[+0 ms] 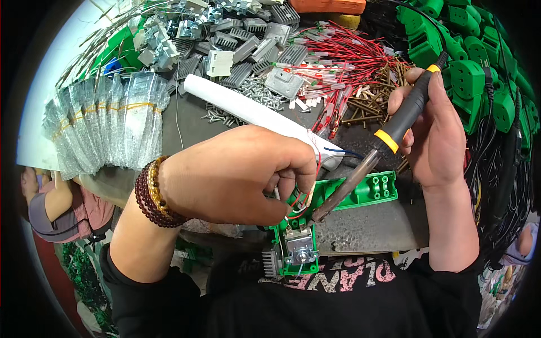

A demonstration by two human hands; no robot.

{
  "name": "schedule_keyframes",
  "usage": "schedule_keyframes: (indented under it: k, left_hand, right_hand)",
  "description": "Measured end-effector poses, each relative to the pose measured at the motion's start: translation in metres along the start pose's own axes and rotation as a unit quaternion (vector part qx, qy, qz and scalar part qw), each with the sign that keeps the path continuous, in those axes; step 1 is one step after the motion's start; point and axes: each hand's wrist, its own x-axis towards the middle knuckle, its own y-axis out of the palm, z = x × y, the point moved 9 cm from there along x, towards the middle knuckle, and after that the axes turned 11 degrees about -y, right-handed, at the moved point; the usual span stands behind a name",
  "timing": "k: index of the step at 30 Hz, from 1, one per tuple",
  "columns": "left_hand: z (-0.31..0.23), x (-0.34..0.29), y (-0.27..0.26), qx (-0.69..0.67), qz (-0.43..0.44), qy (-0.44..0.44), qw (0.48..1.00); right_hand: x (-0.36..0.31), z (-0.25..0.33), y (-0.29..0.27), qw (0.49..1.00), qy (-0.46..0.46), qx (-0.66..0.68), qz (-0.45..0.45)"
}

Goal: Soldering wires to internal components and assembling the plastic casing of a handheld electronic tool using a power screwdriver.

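Note:
My right hand (437, 132) grips the black handle of a soldering iron (403, 112) with yellow bands. Its dark metal barrel slants down to the left, and the tip end is beside a metal part (301, 247) inside an open green plastic housing (275, 234). Above this housing my left hand (242, 174), with beaded bracelets at the wrist, is closed in a pinch. Thin red wires (302, 212) run by its fingertips; whatever the fingers hold is hidden. Grey cooling fins (270, 263) show on the housing's left side. Another green shell piece (363, 194) lies behind the iron's barrel.
A white tube (242, 107) lies across the bench behind my hands. Beyond it are piled screws (248, 93), grey finned blocks (245, 48), red-wired parts (360, 48) and brass-coloured pins (375, 96). Clear plastic bags (107, 124) lie left; green housings (468, 84) and black cables (487, 163) crowd the right.

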Motion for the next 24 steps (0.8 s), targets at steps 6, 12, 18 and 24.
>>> schedule_keyframes:
  k: [6, 12, 18, 24]
  left_hand:
    - [-0.0005, -0.0003, -0.0002, 0.0, -0.001, -0.005, 1.0]
    - [-0.0015, -0.0002, 0.0002, -0.006, -0.007, 0.012, 1.0]
    - [-0.0007, -0.0007, -0.0004, -0.006, -0.008, 0.006, 1.0]
    - [-0.0022, -0.0015, 0.0, 0.0, -0.009, 0.017, 1.0]
  right_hand:
    - [0.0008, -0.0039, -0.002, 1.0, 0.001, -0.004, -0.005]
    - [-0.0012, -0.0059, -0.0015, 1.0, 0.016, -0.009, -0.014]
    - [0.0006, -0.0064, -0.0017, 1.0, 0.009, -0.004, -0.005]
    - [-0.0002, -0.0061, -0.0011, 1.0, 0.016, -0.004, -0.011]
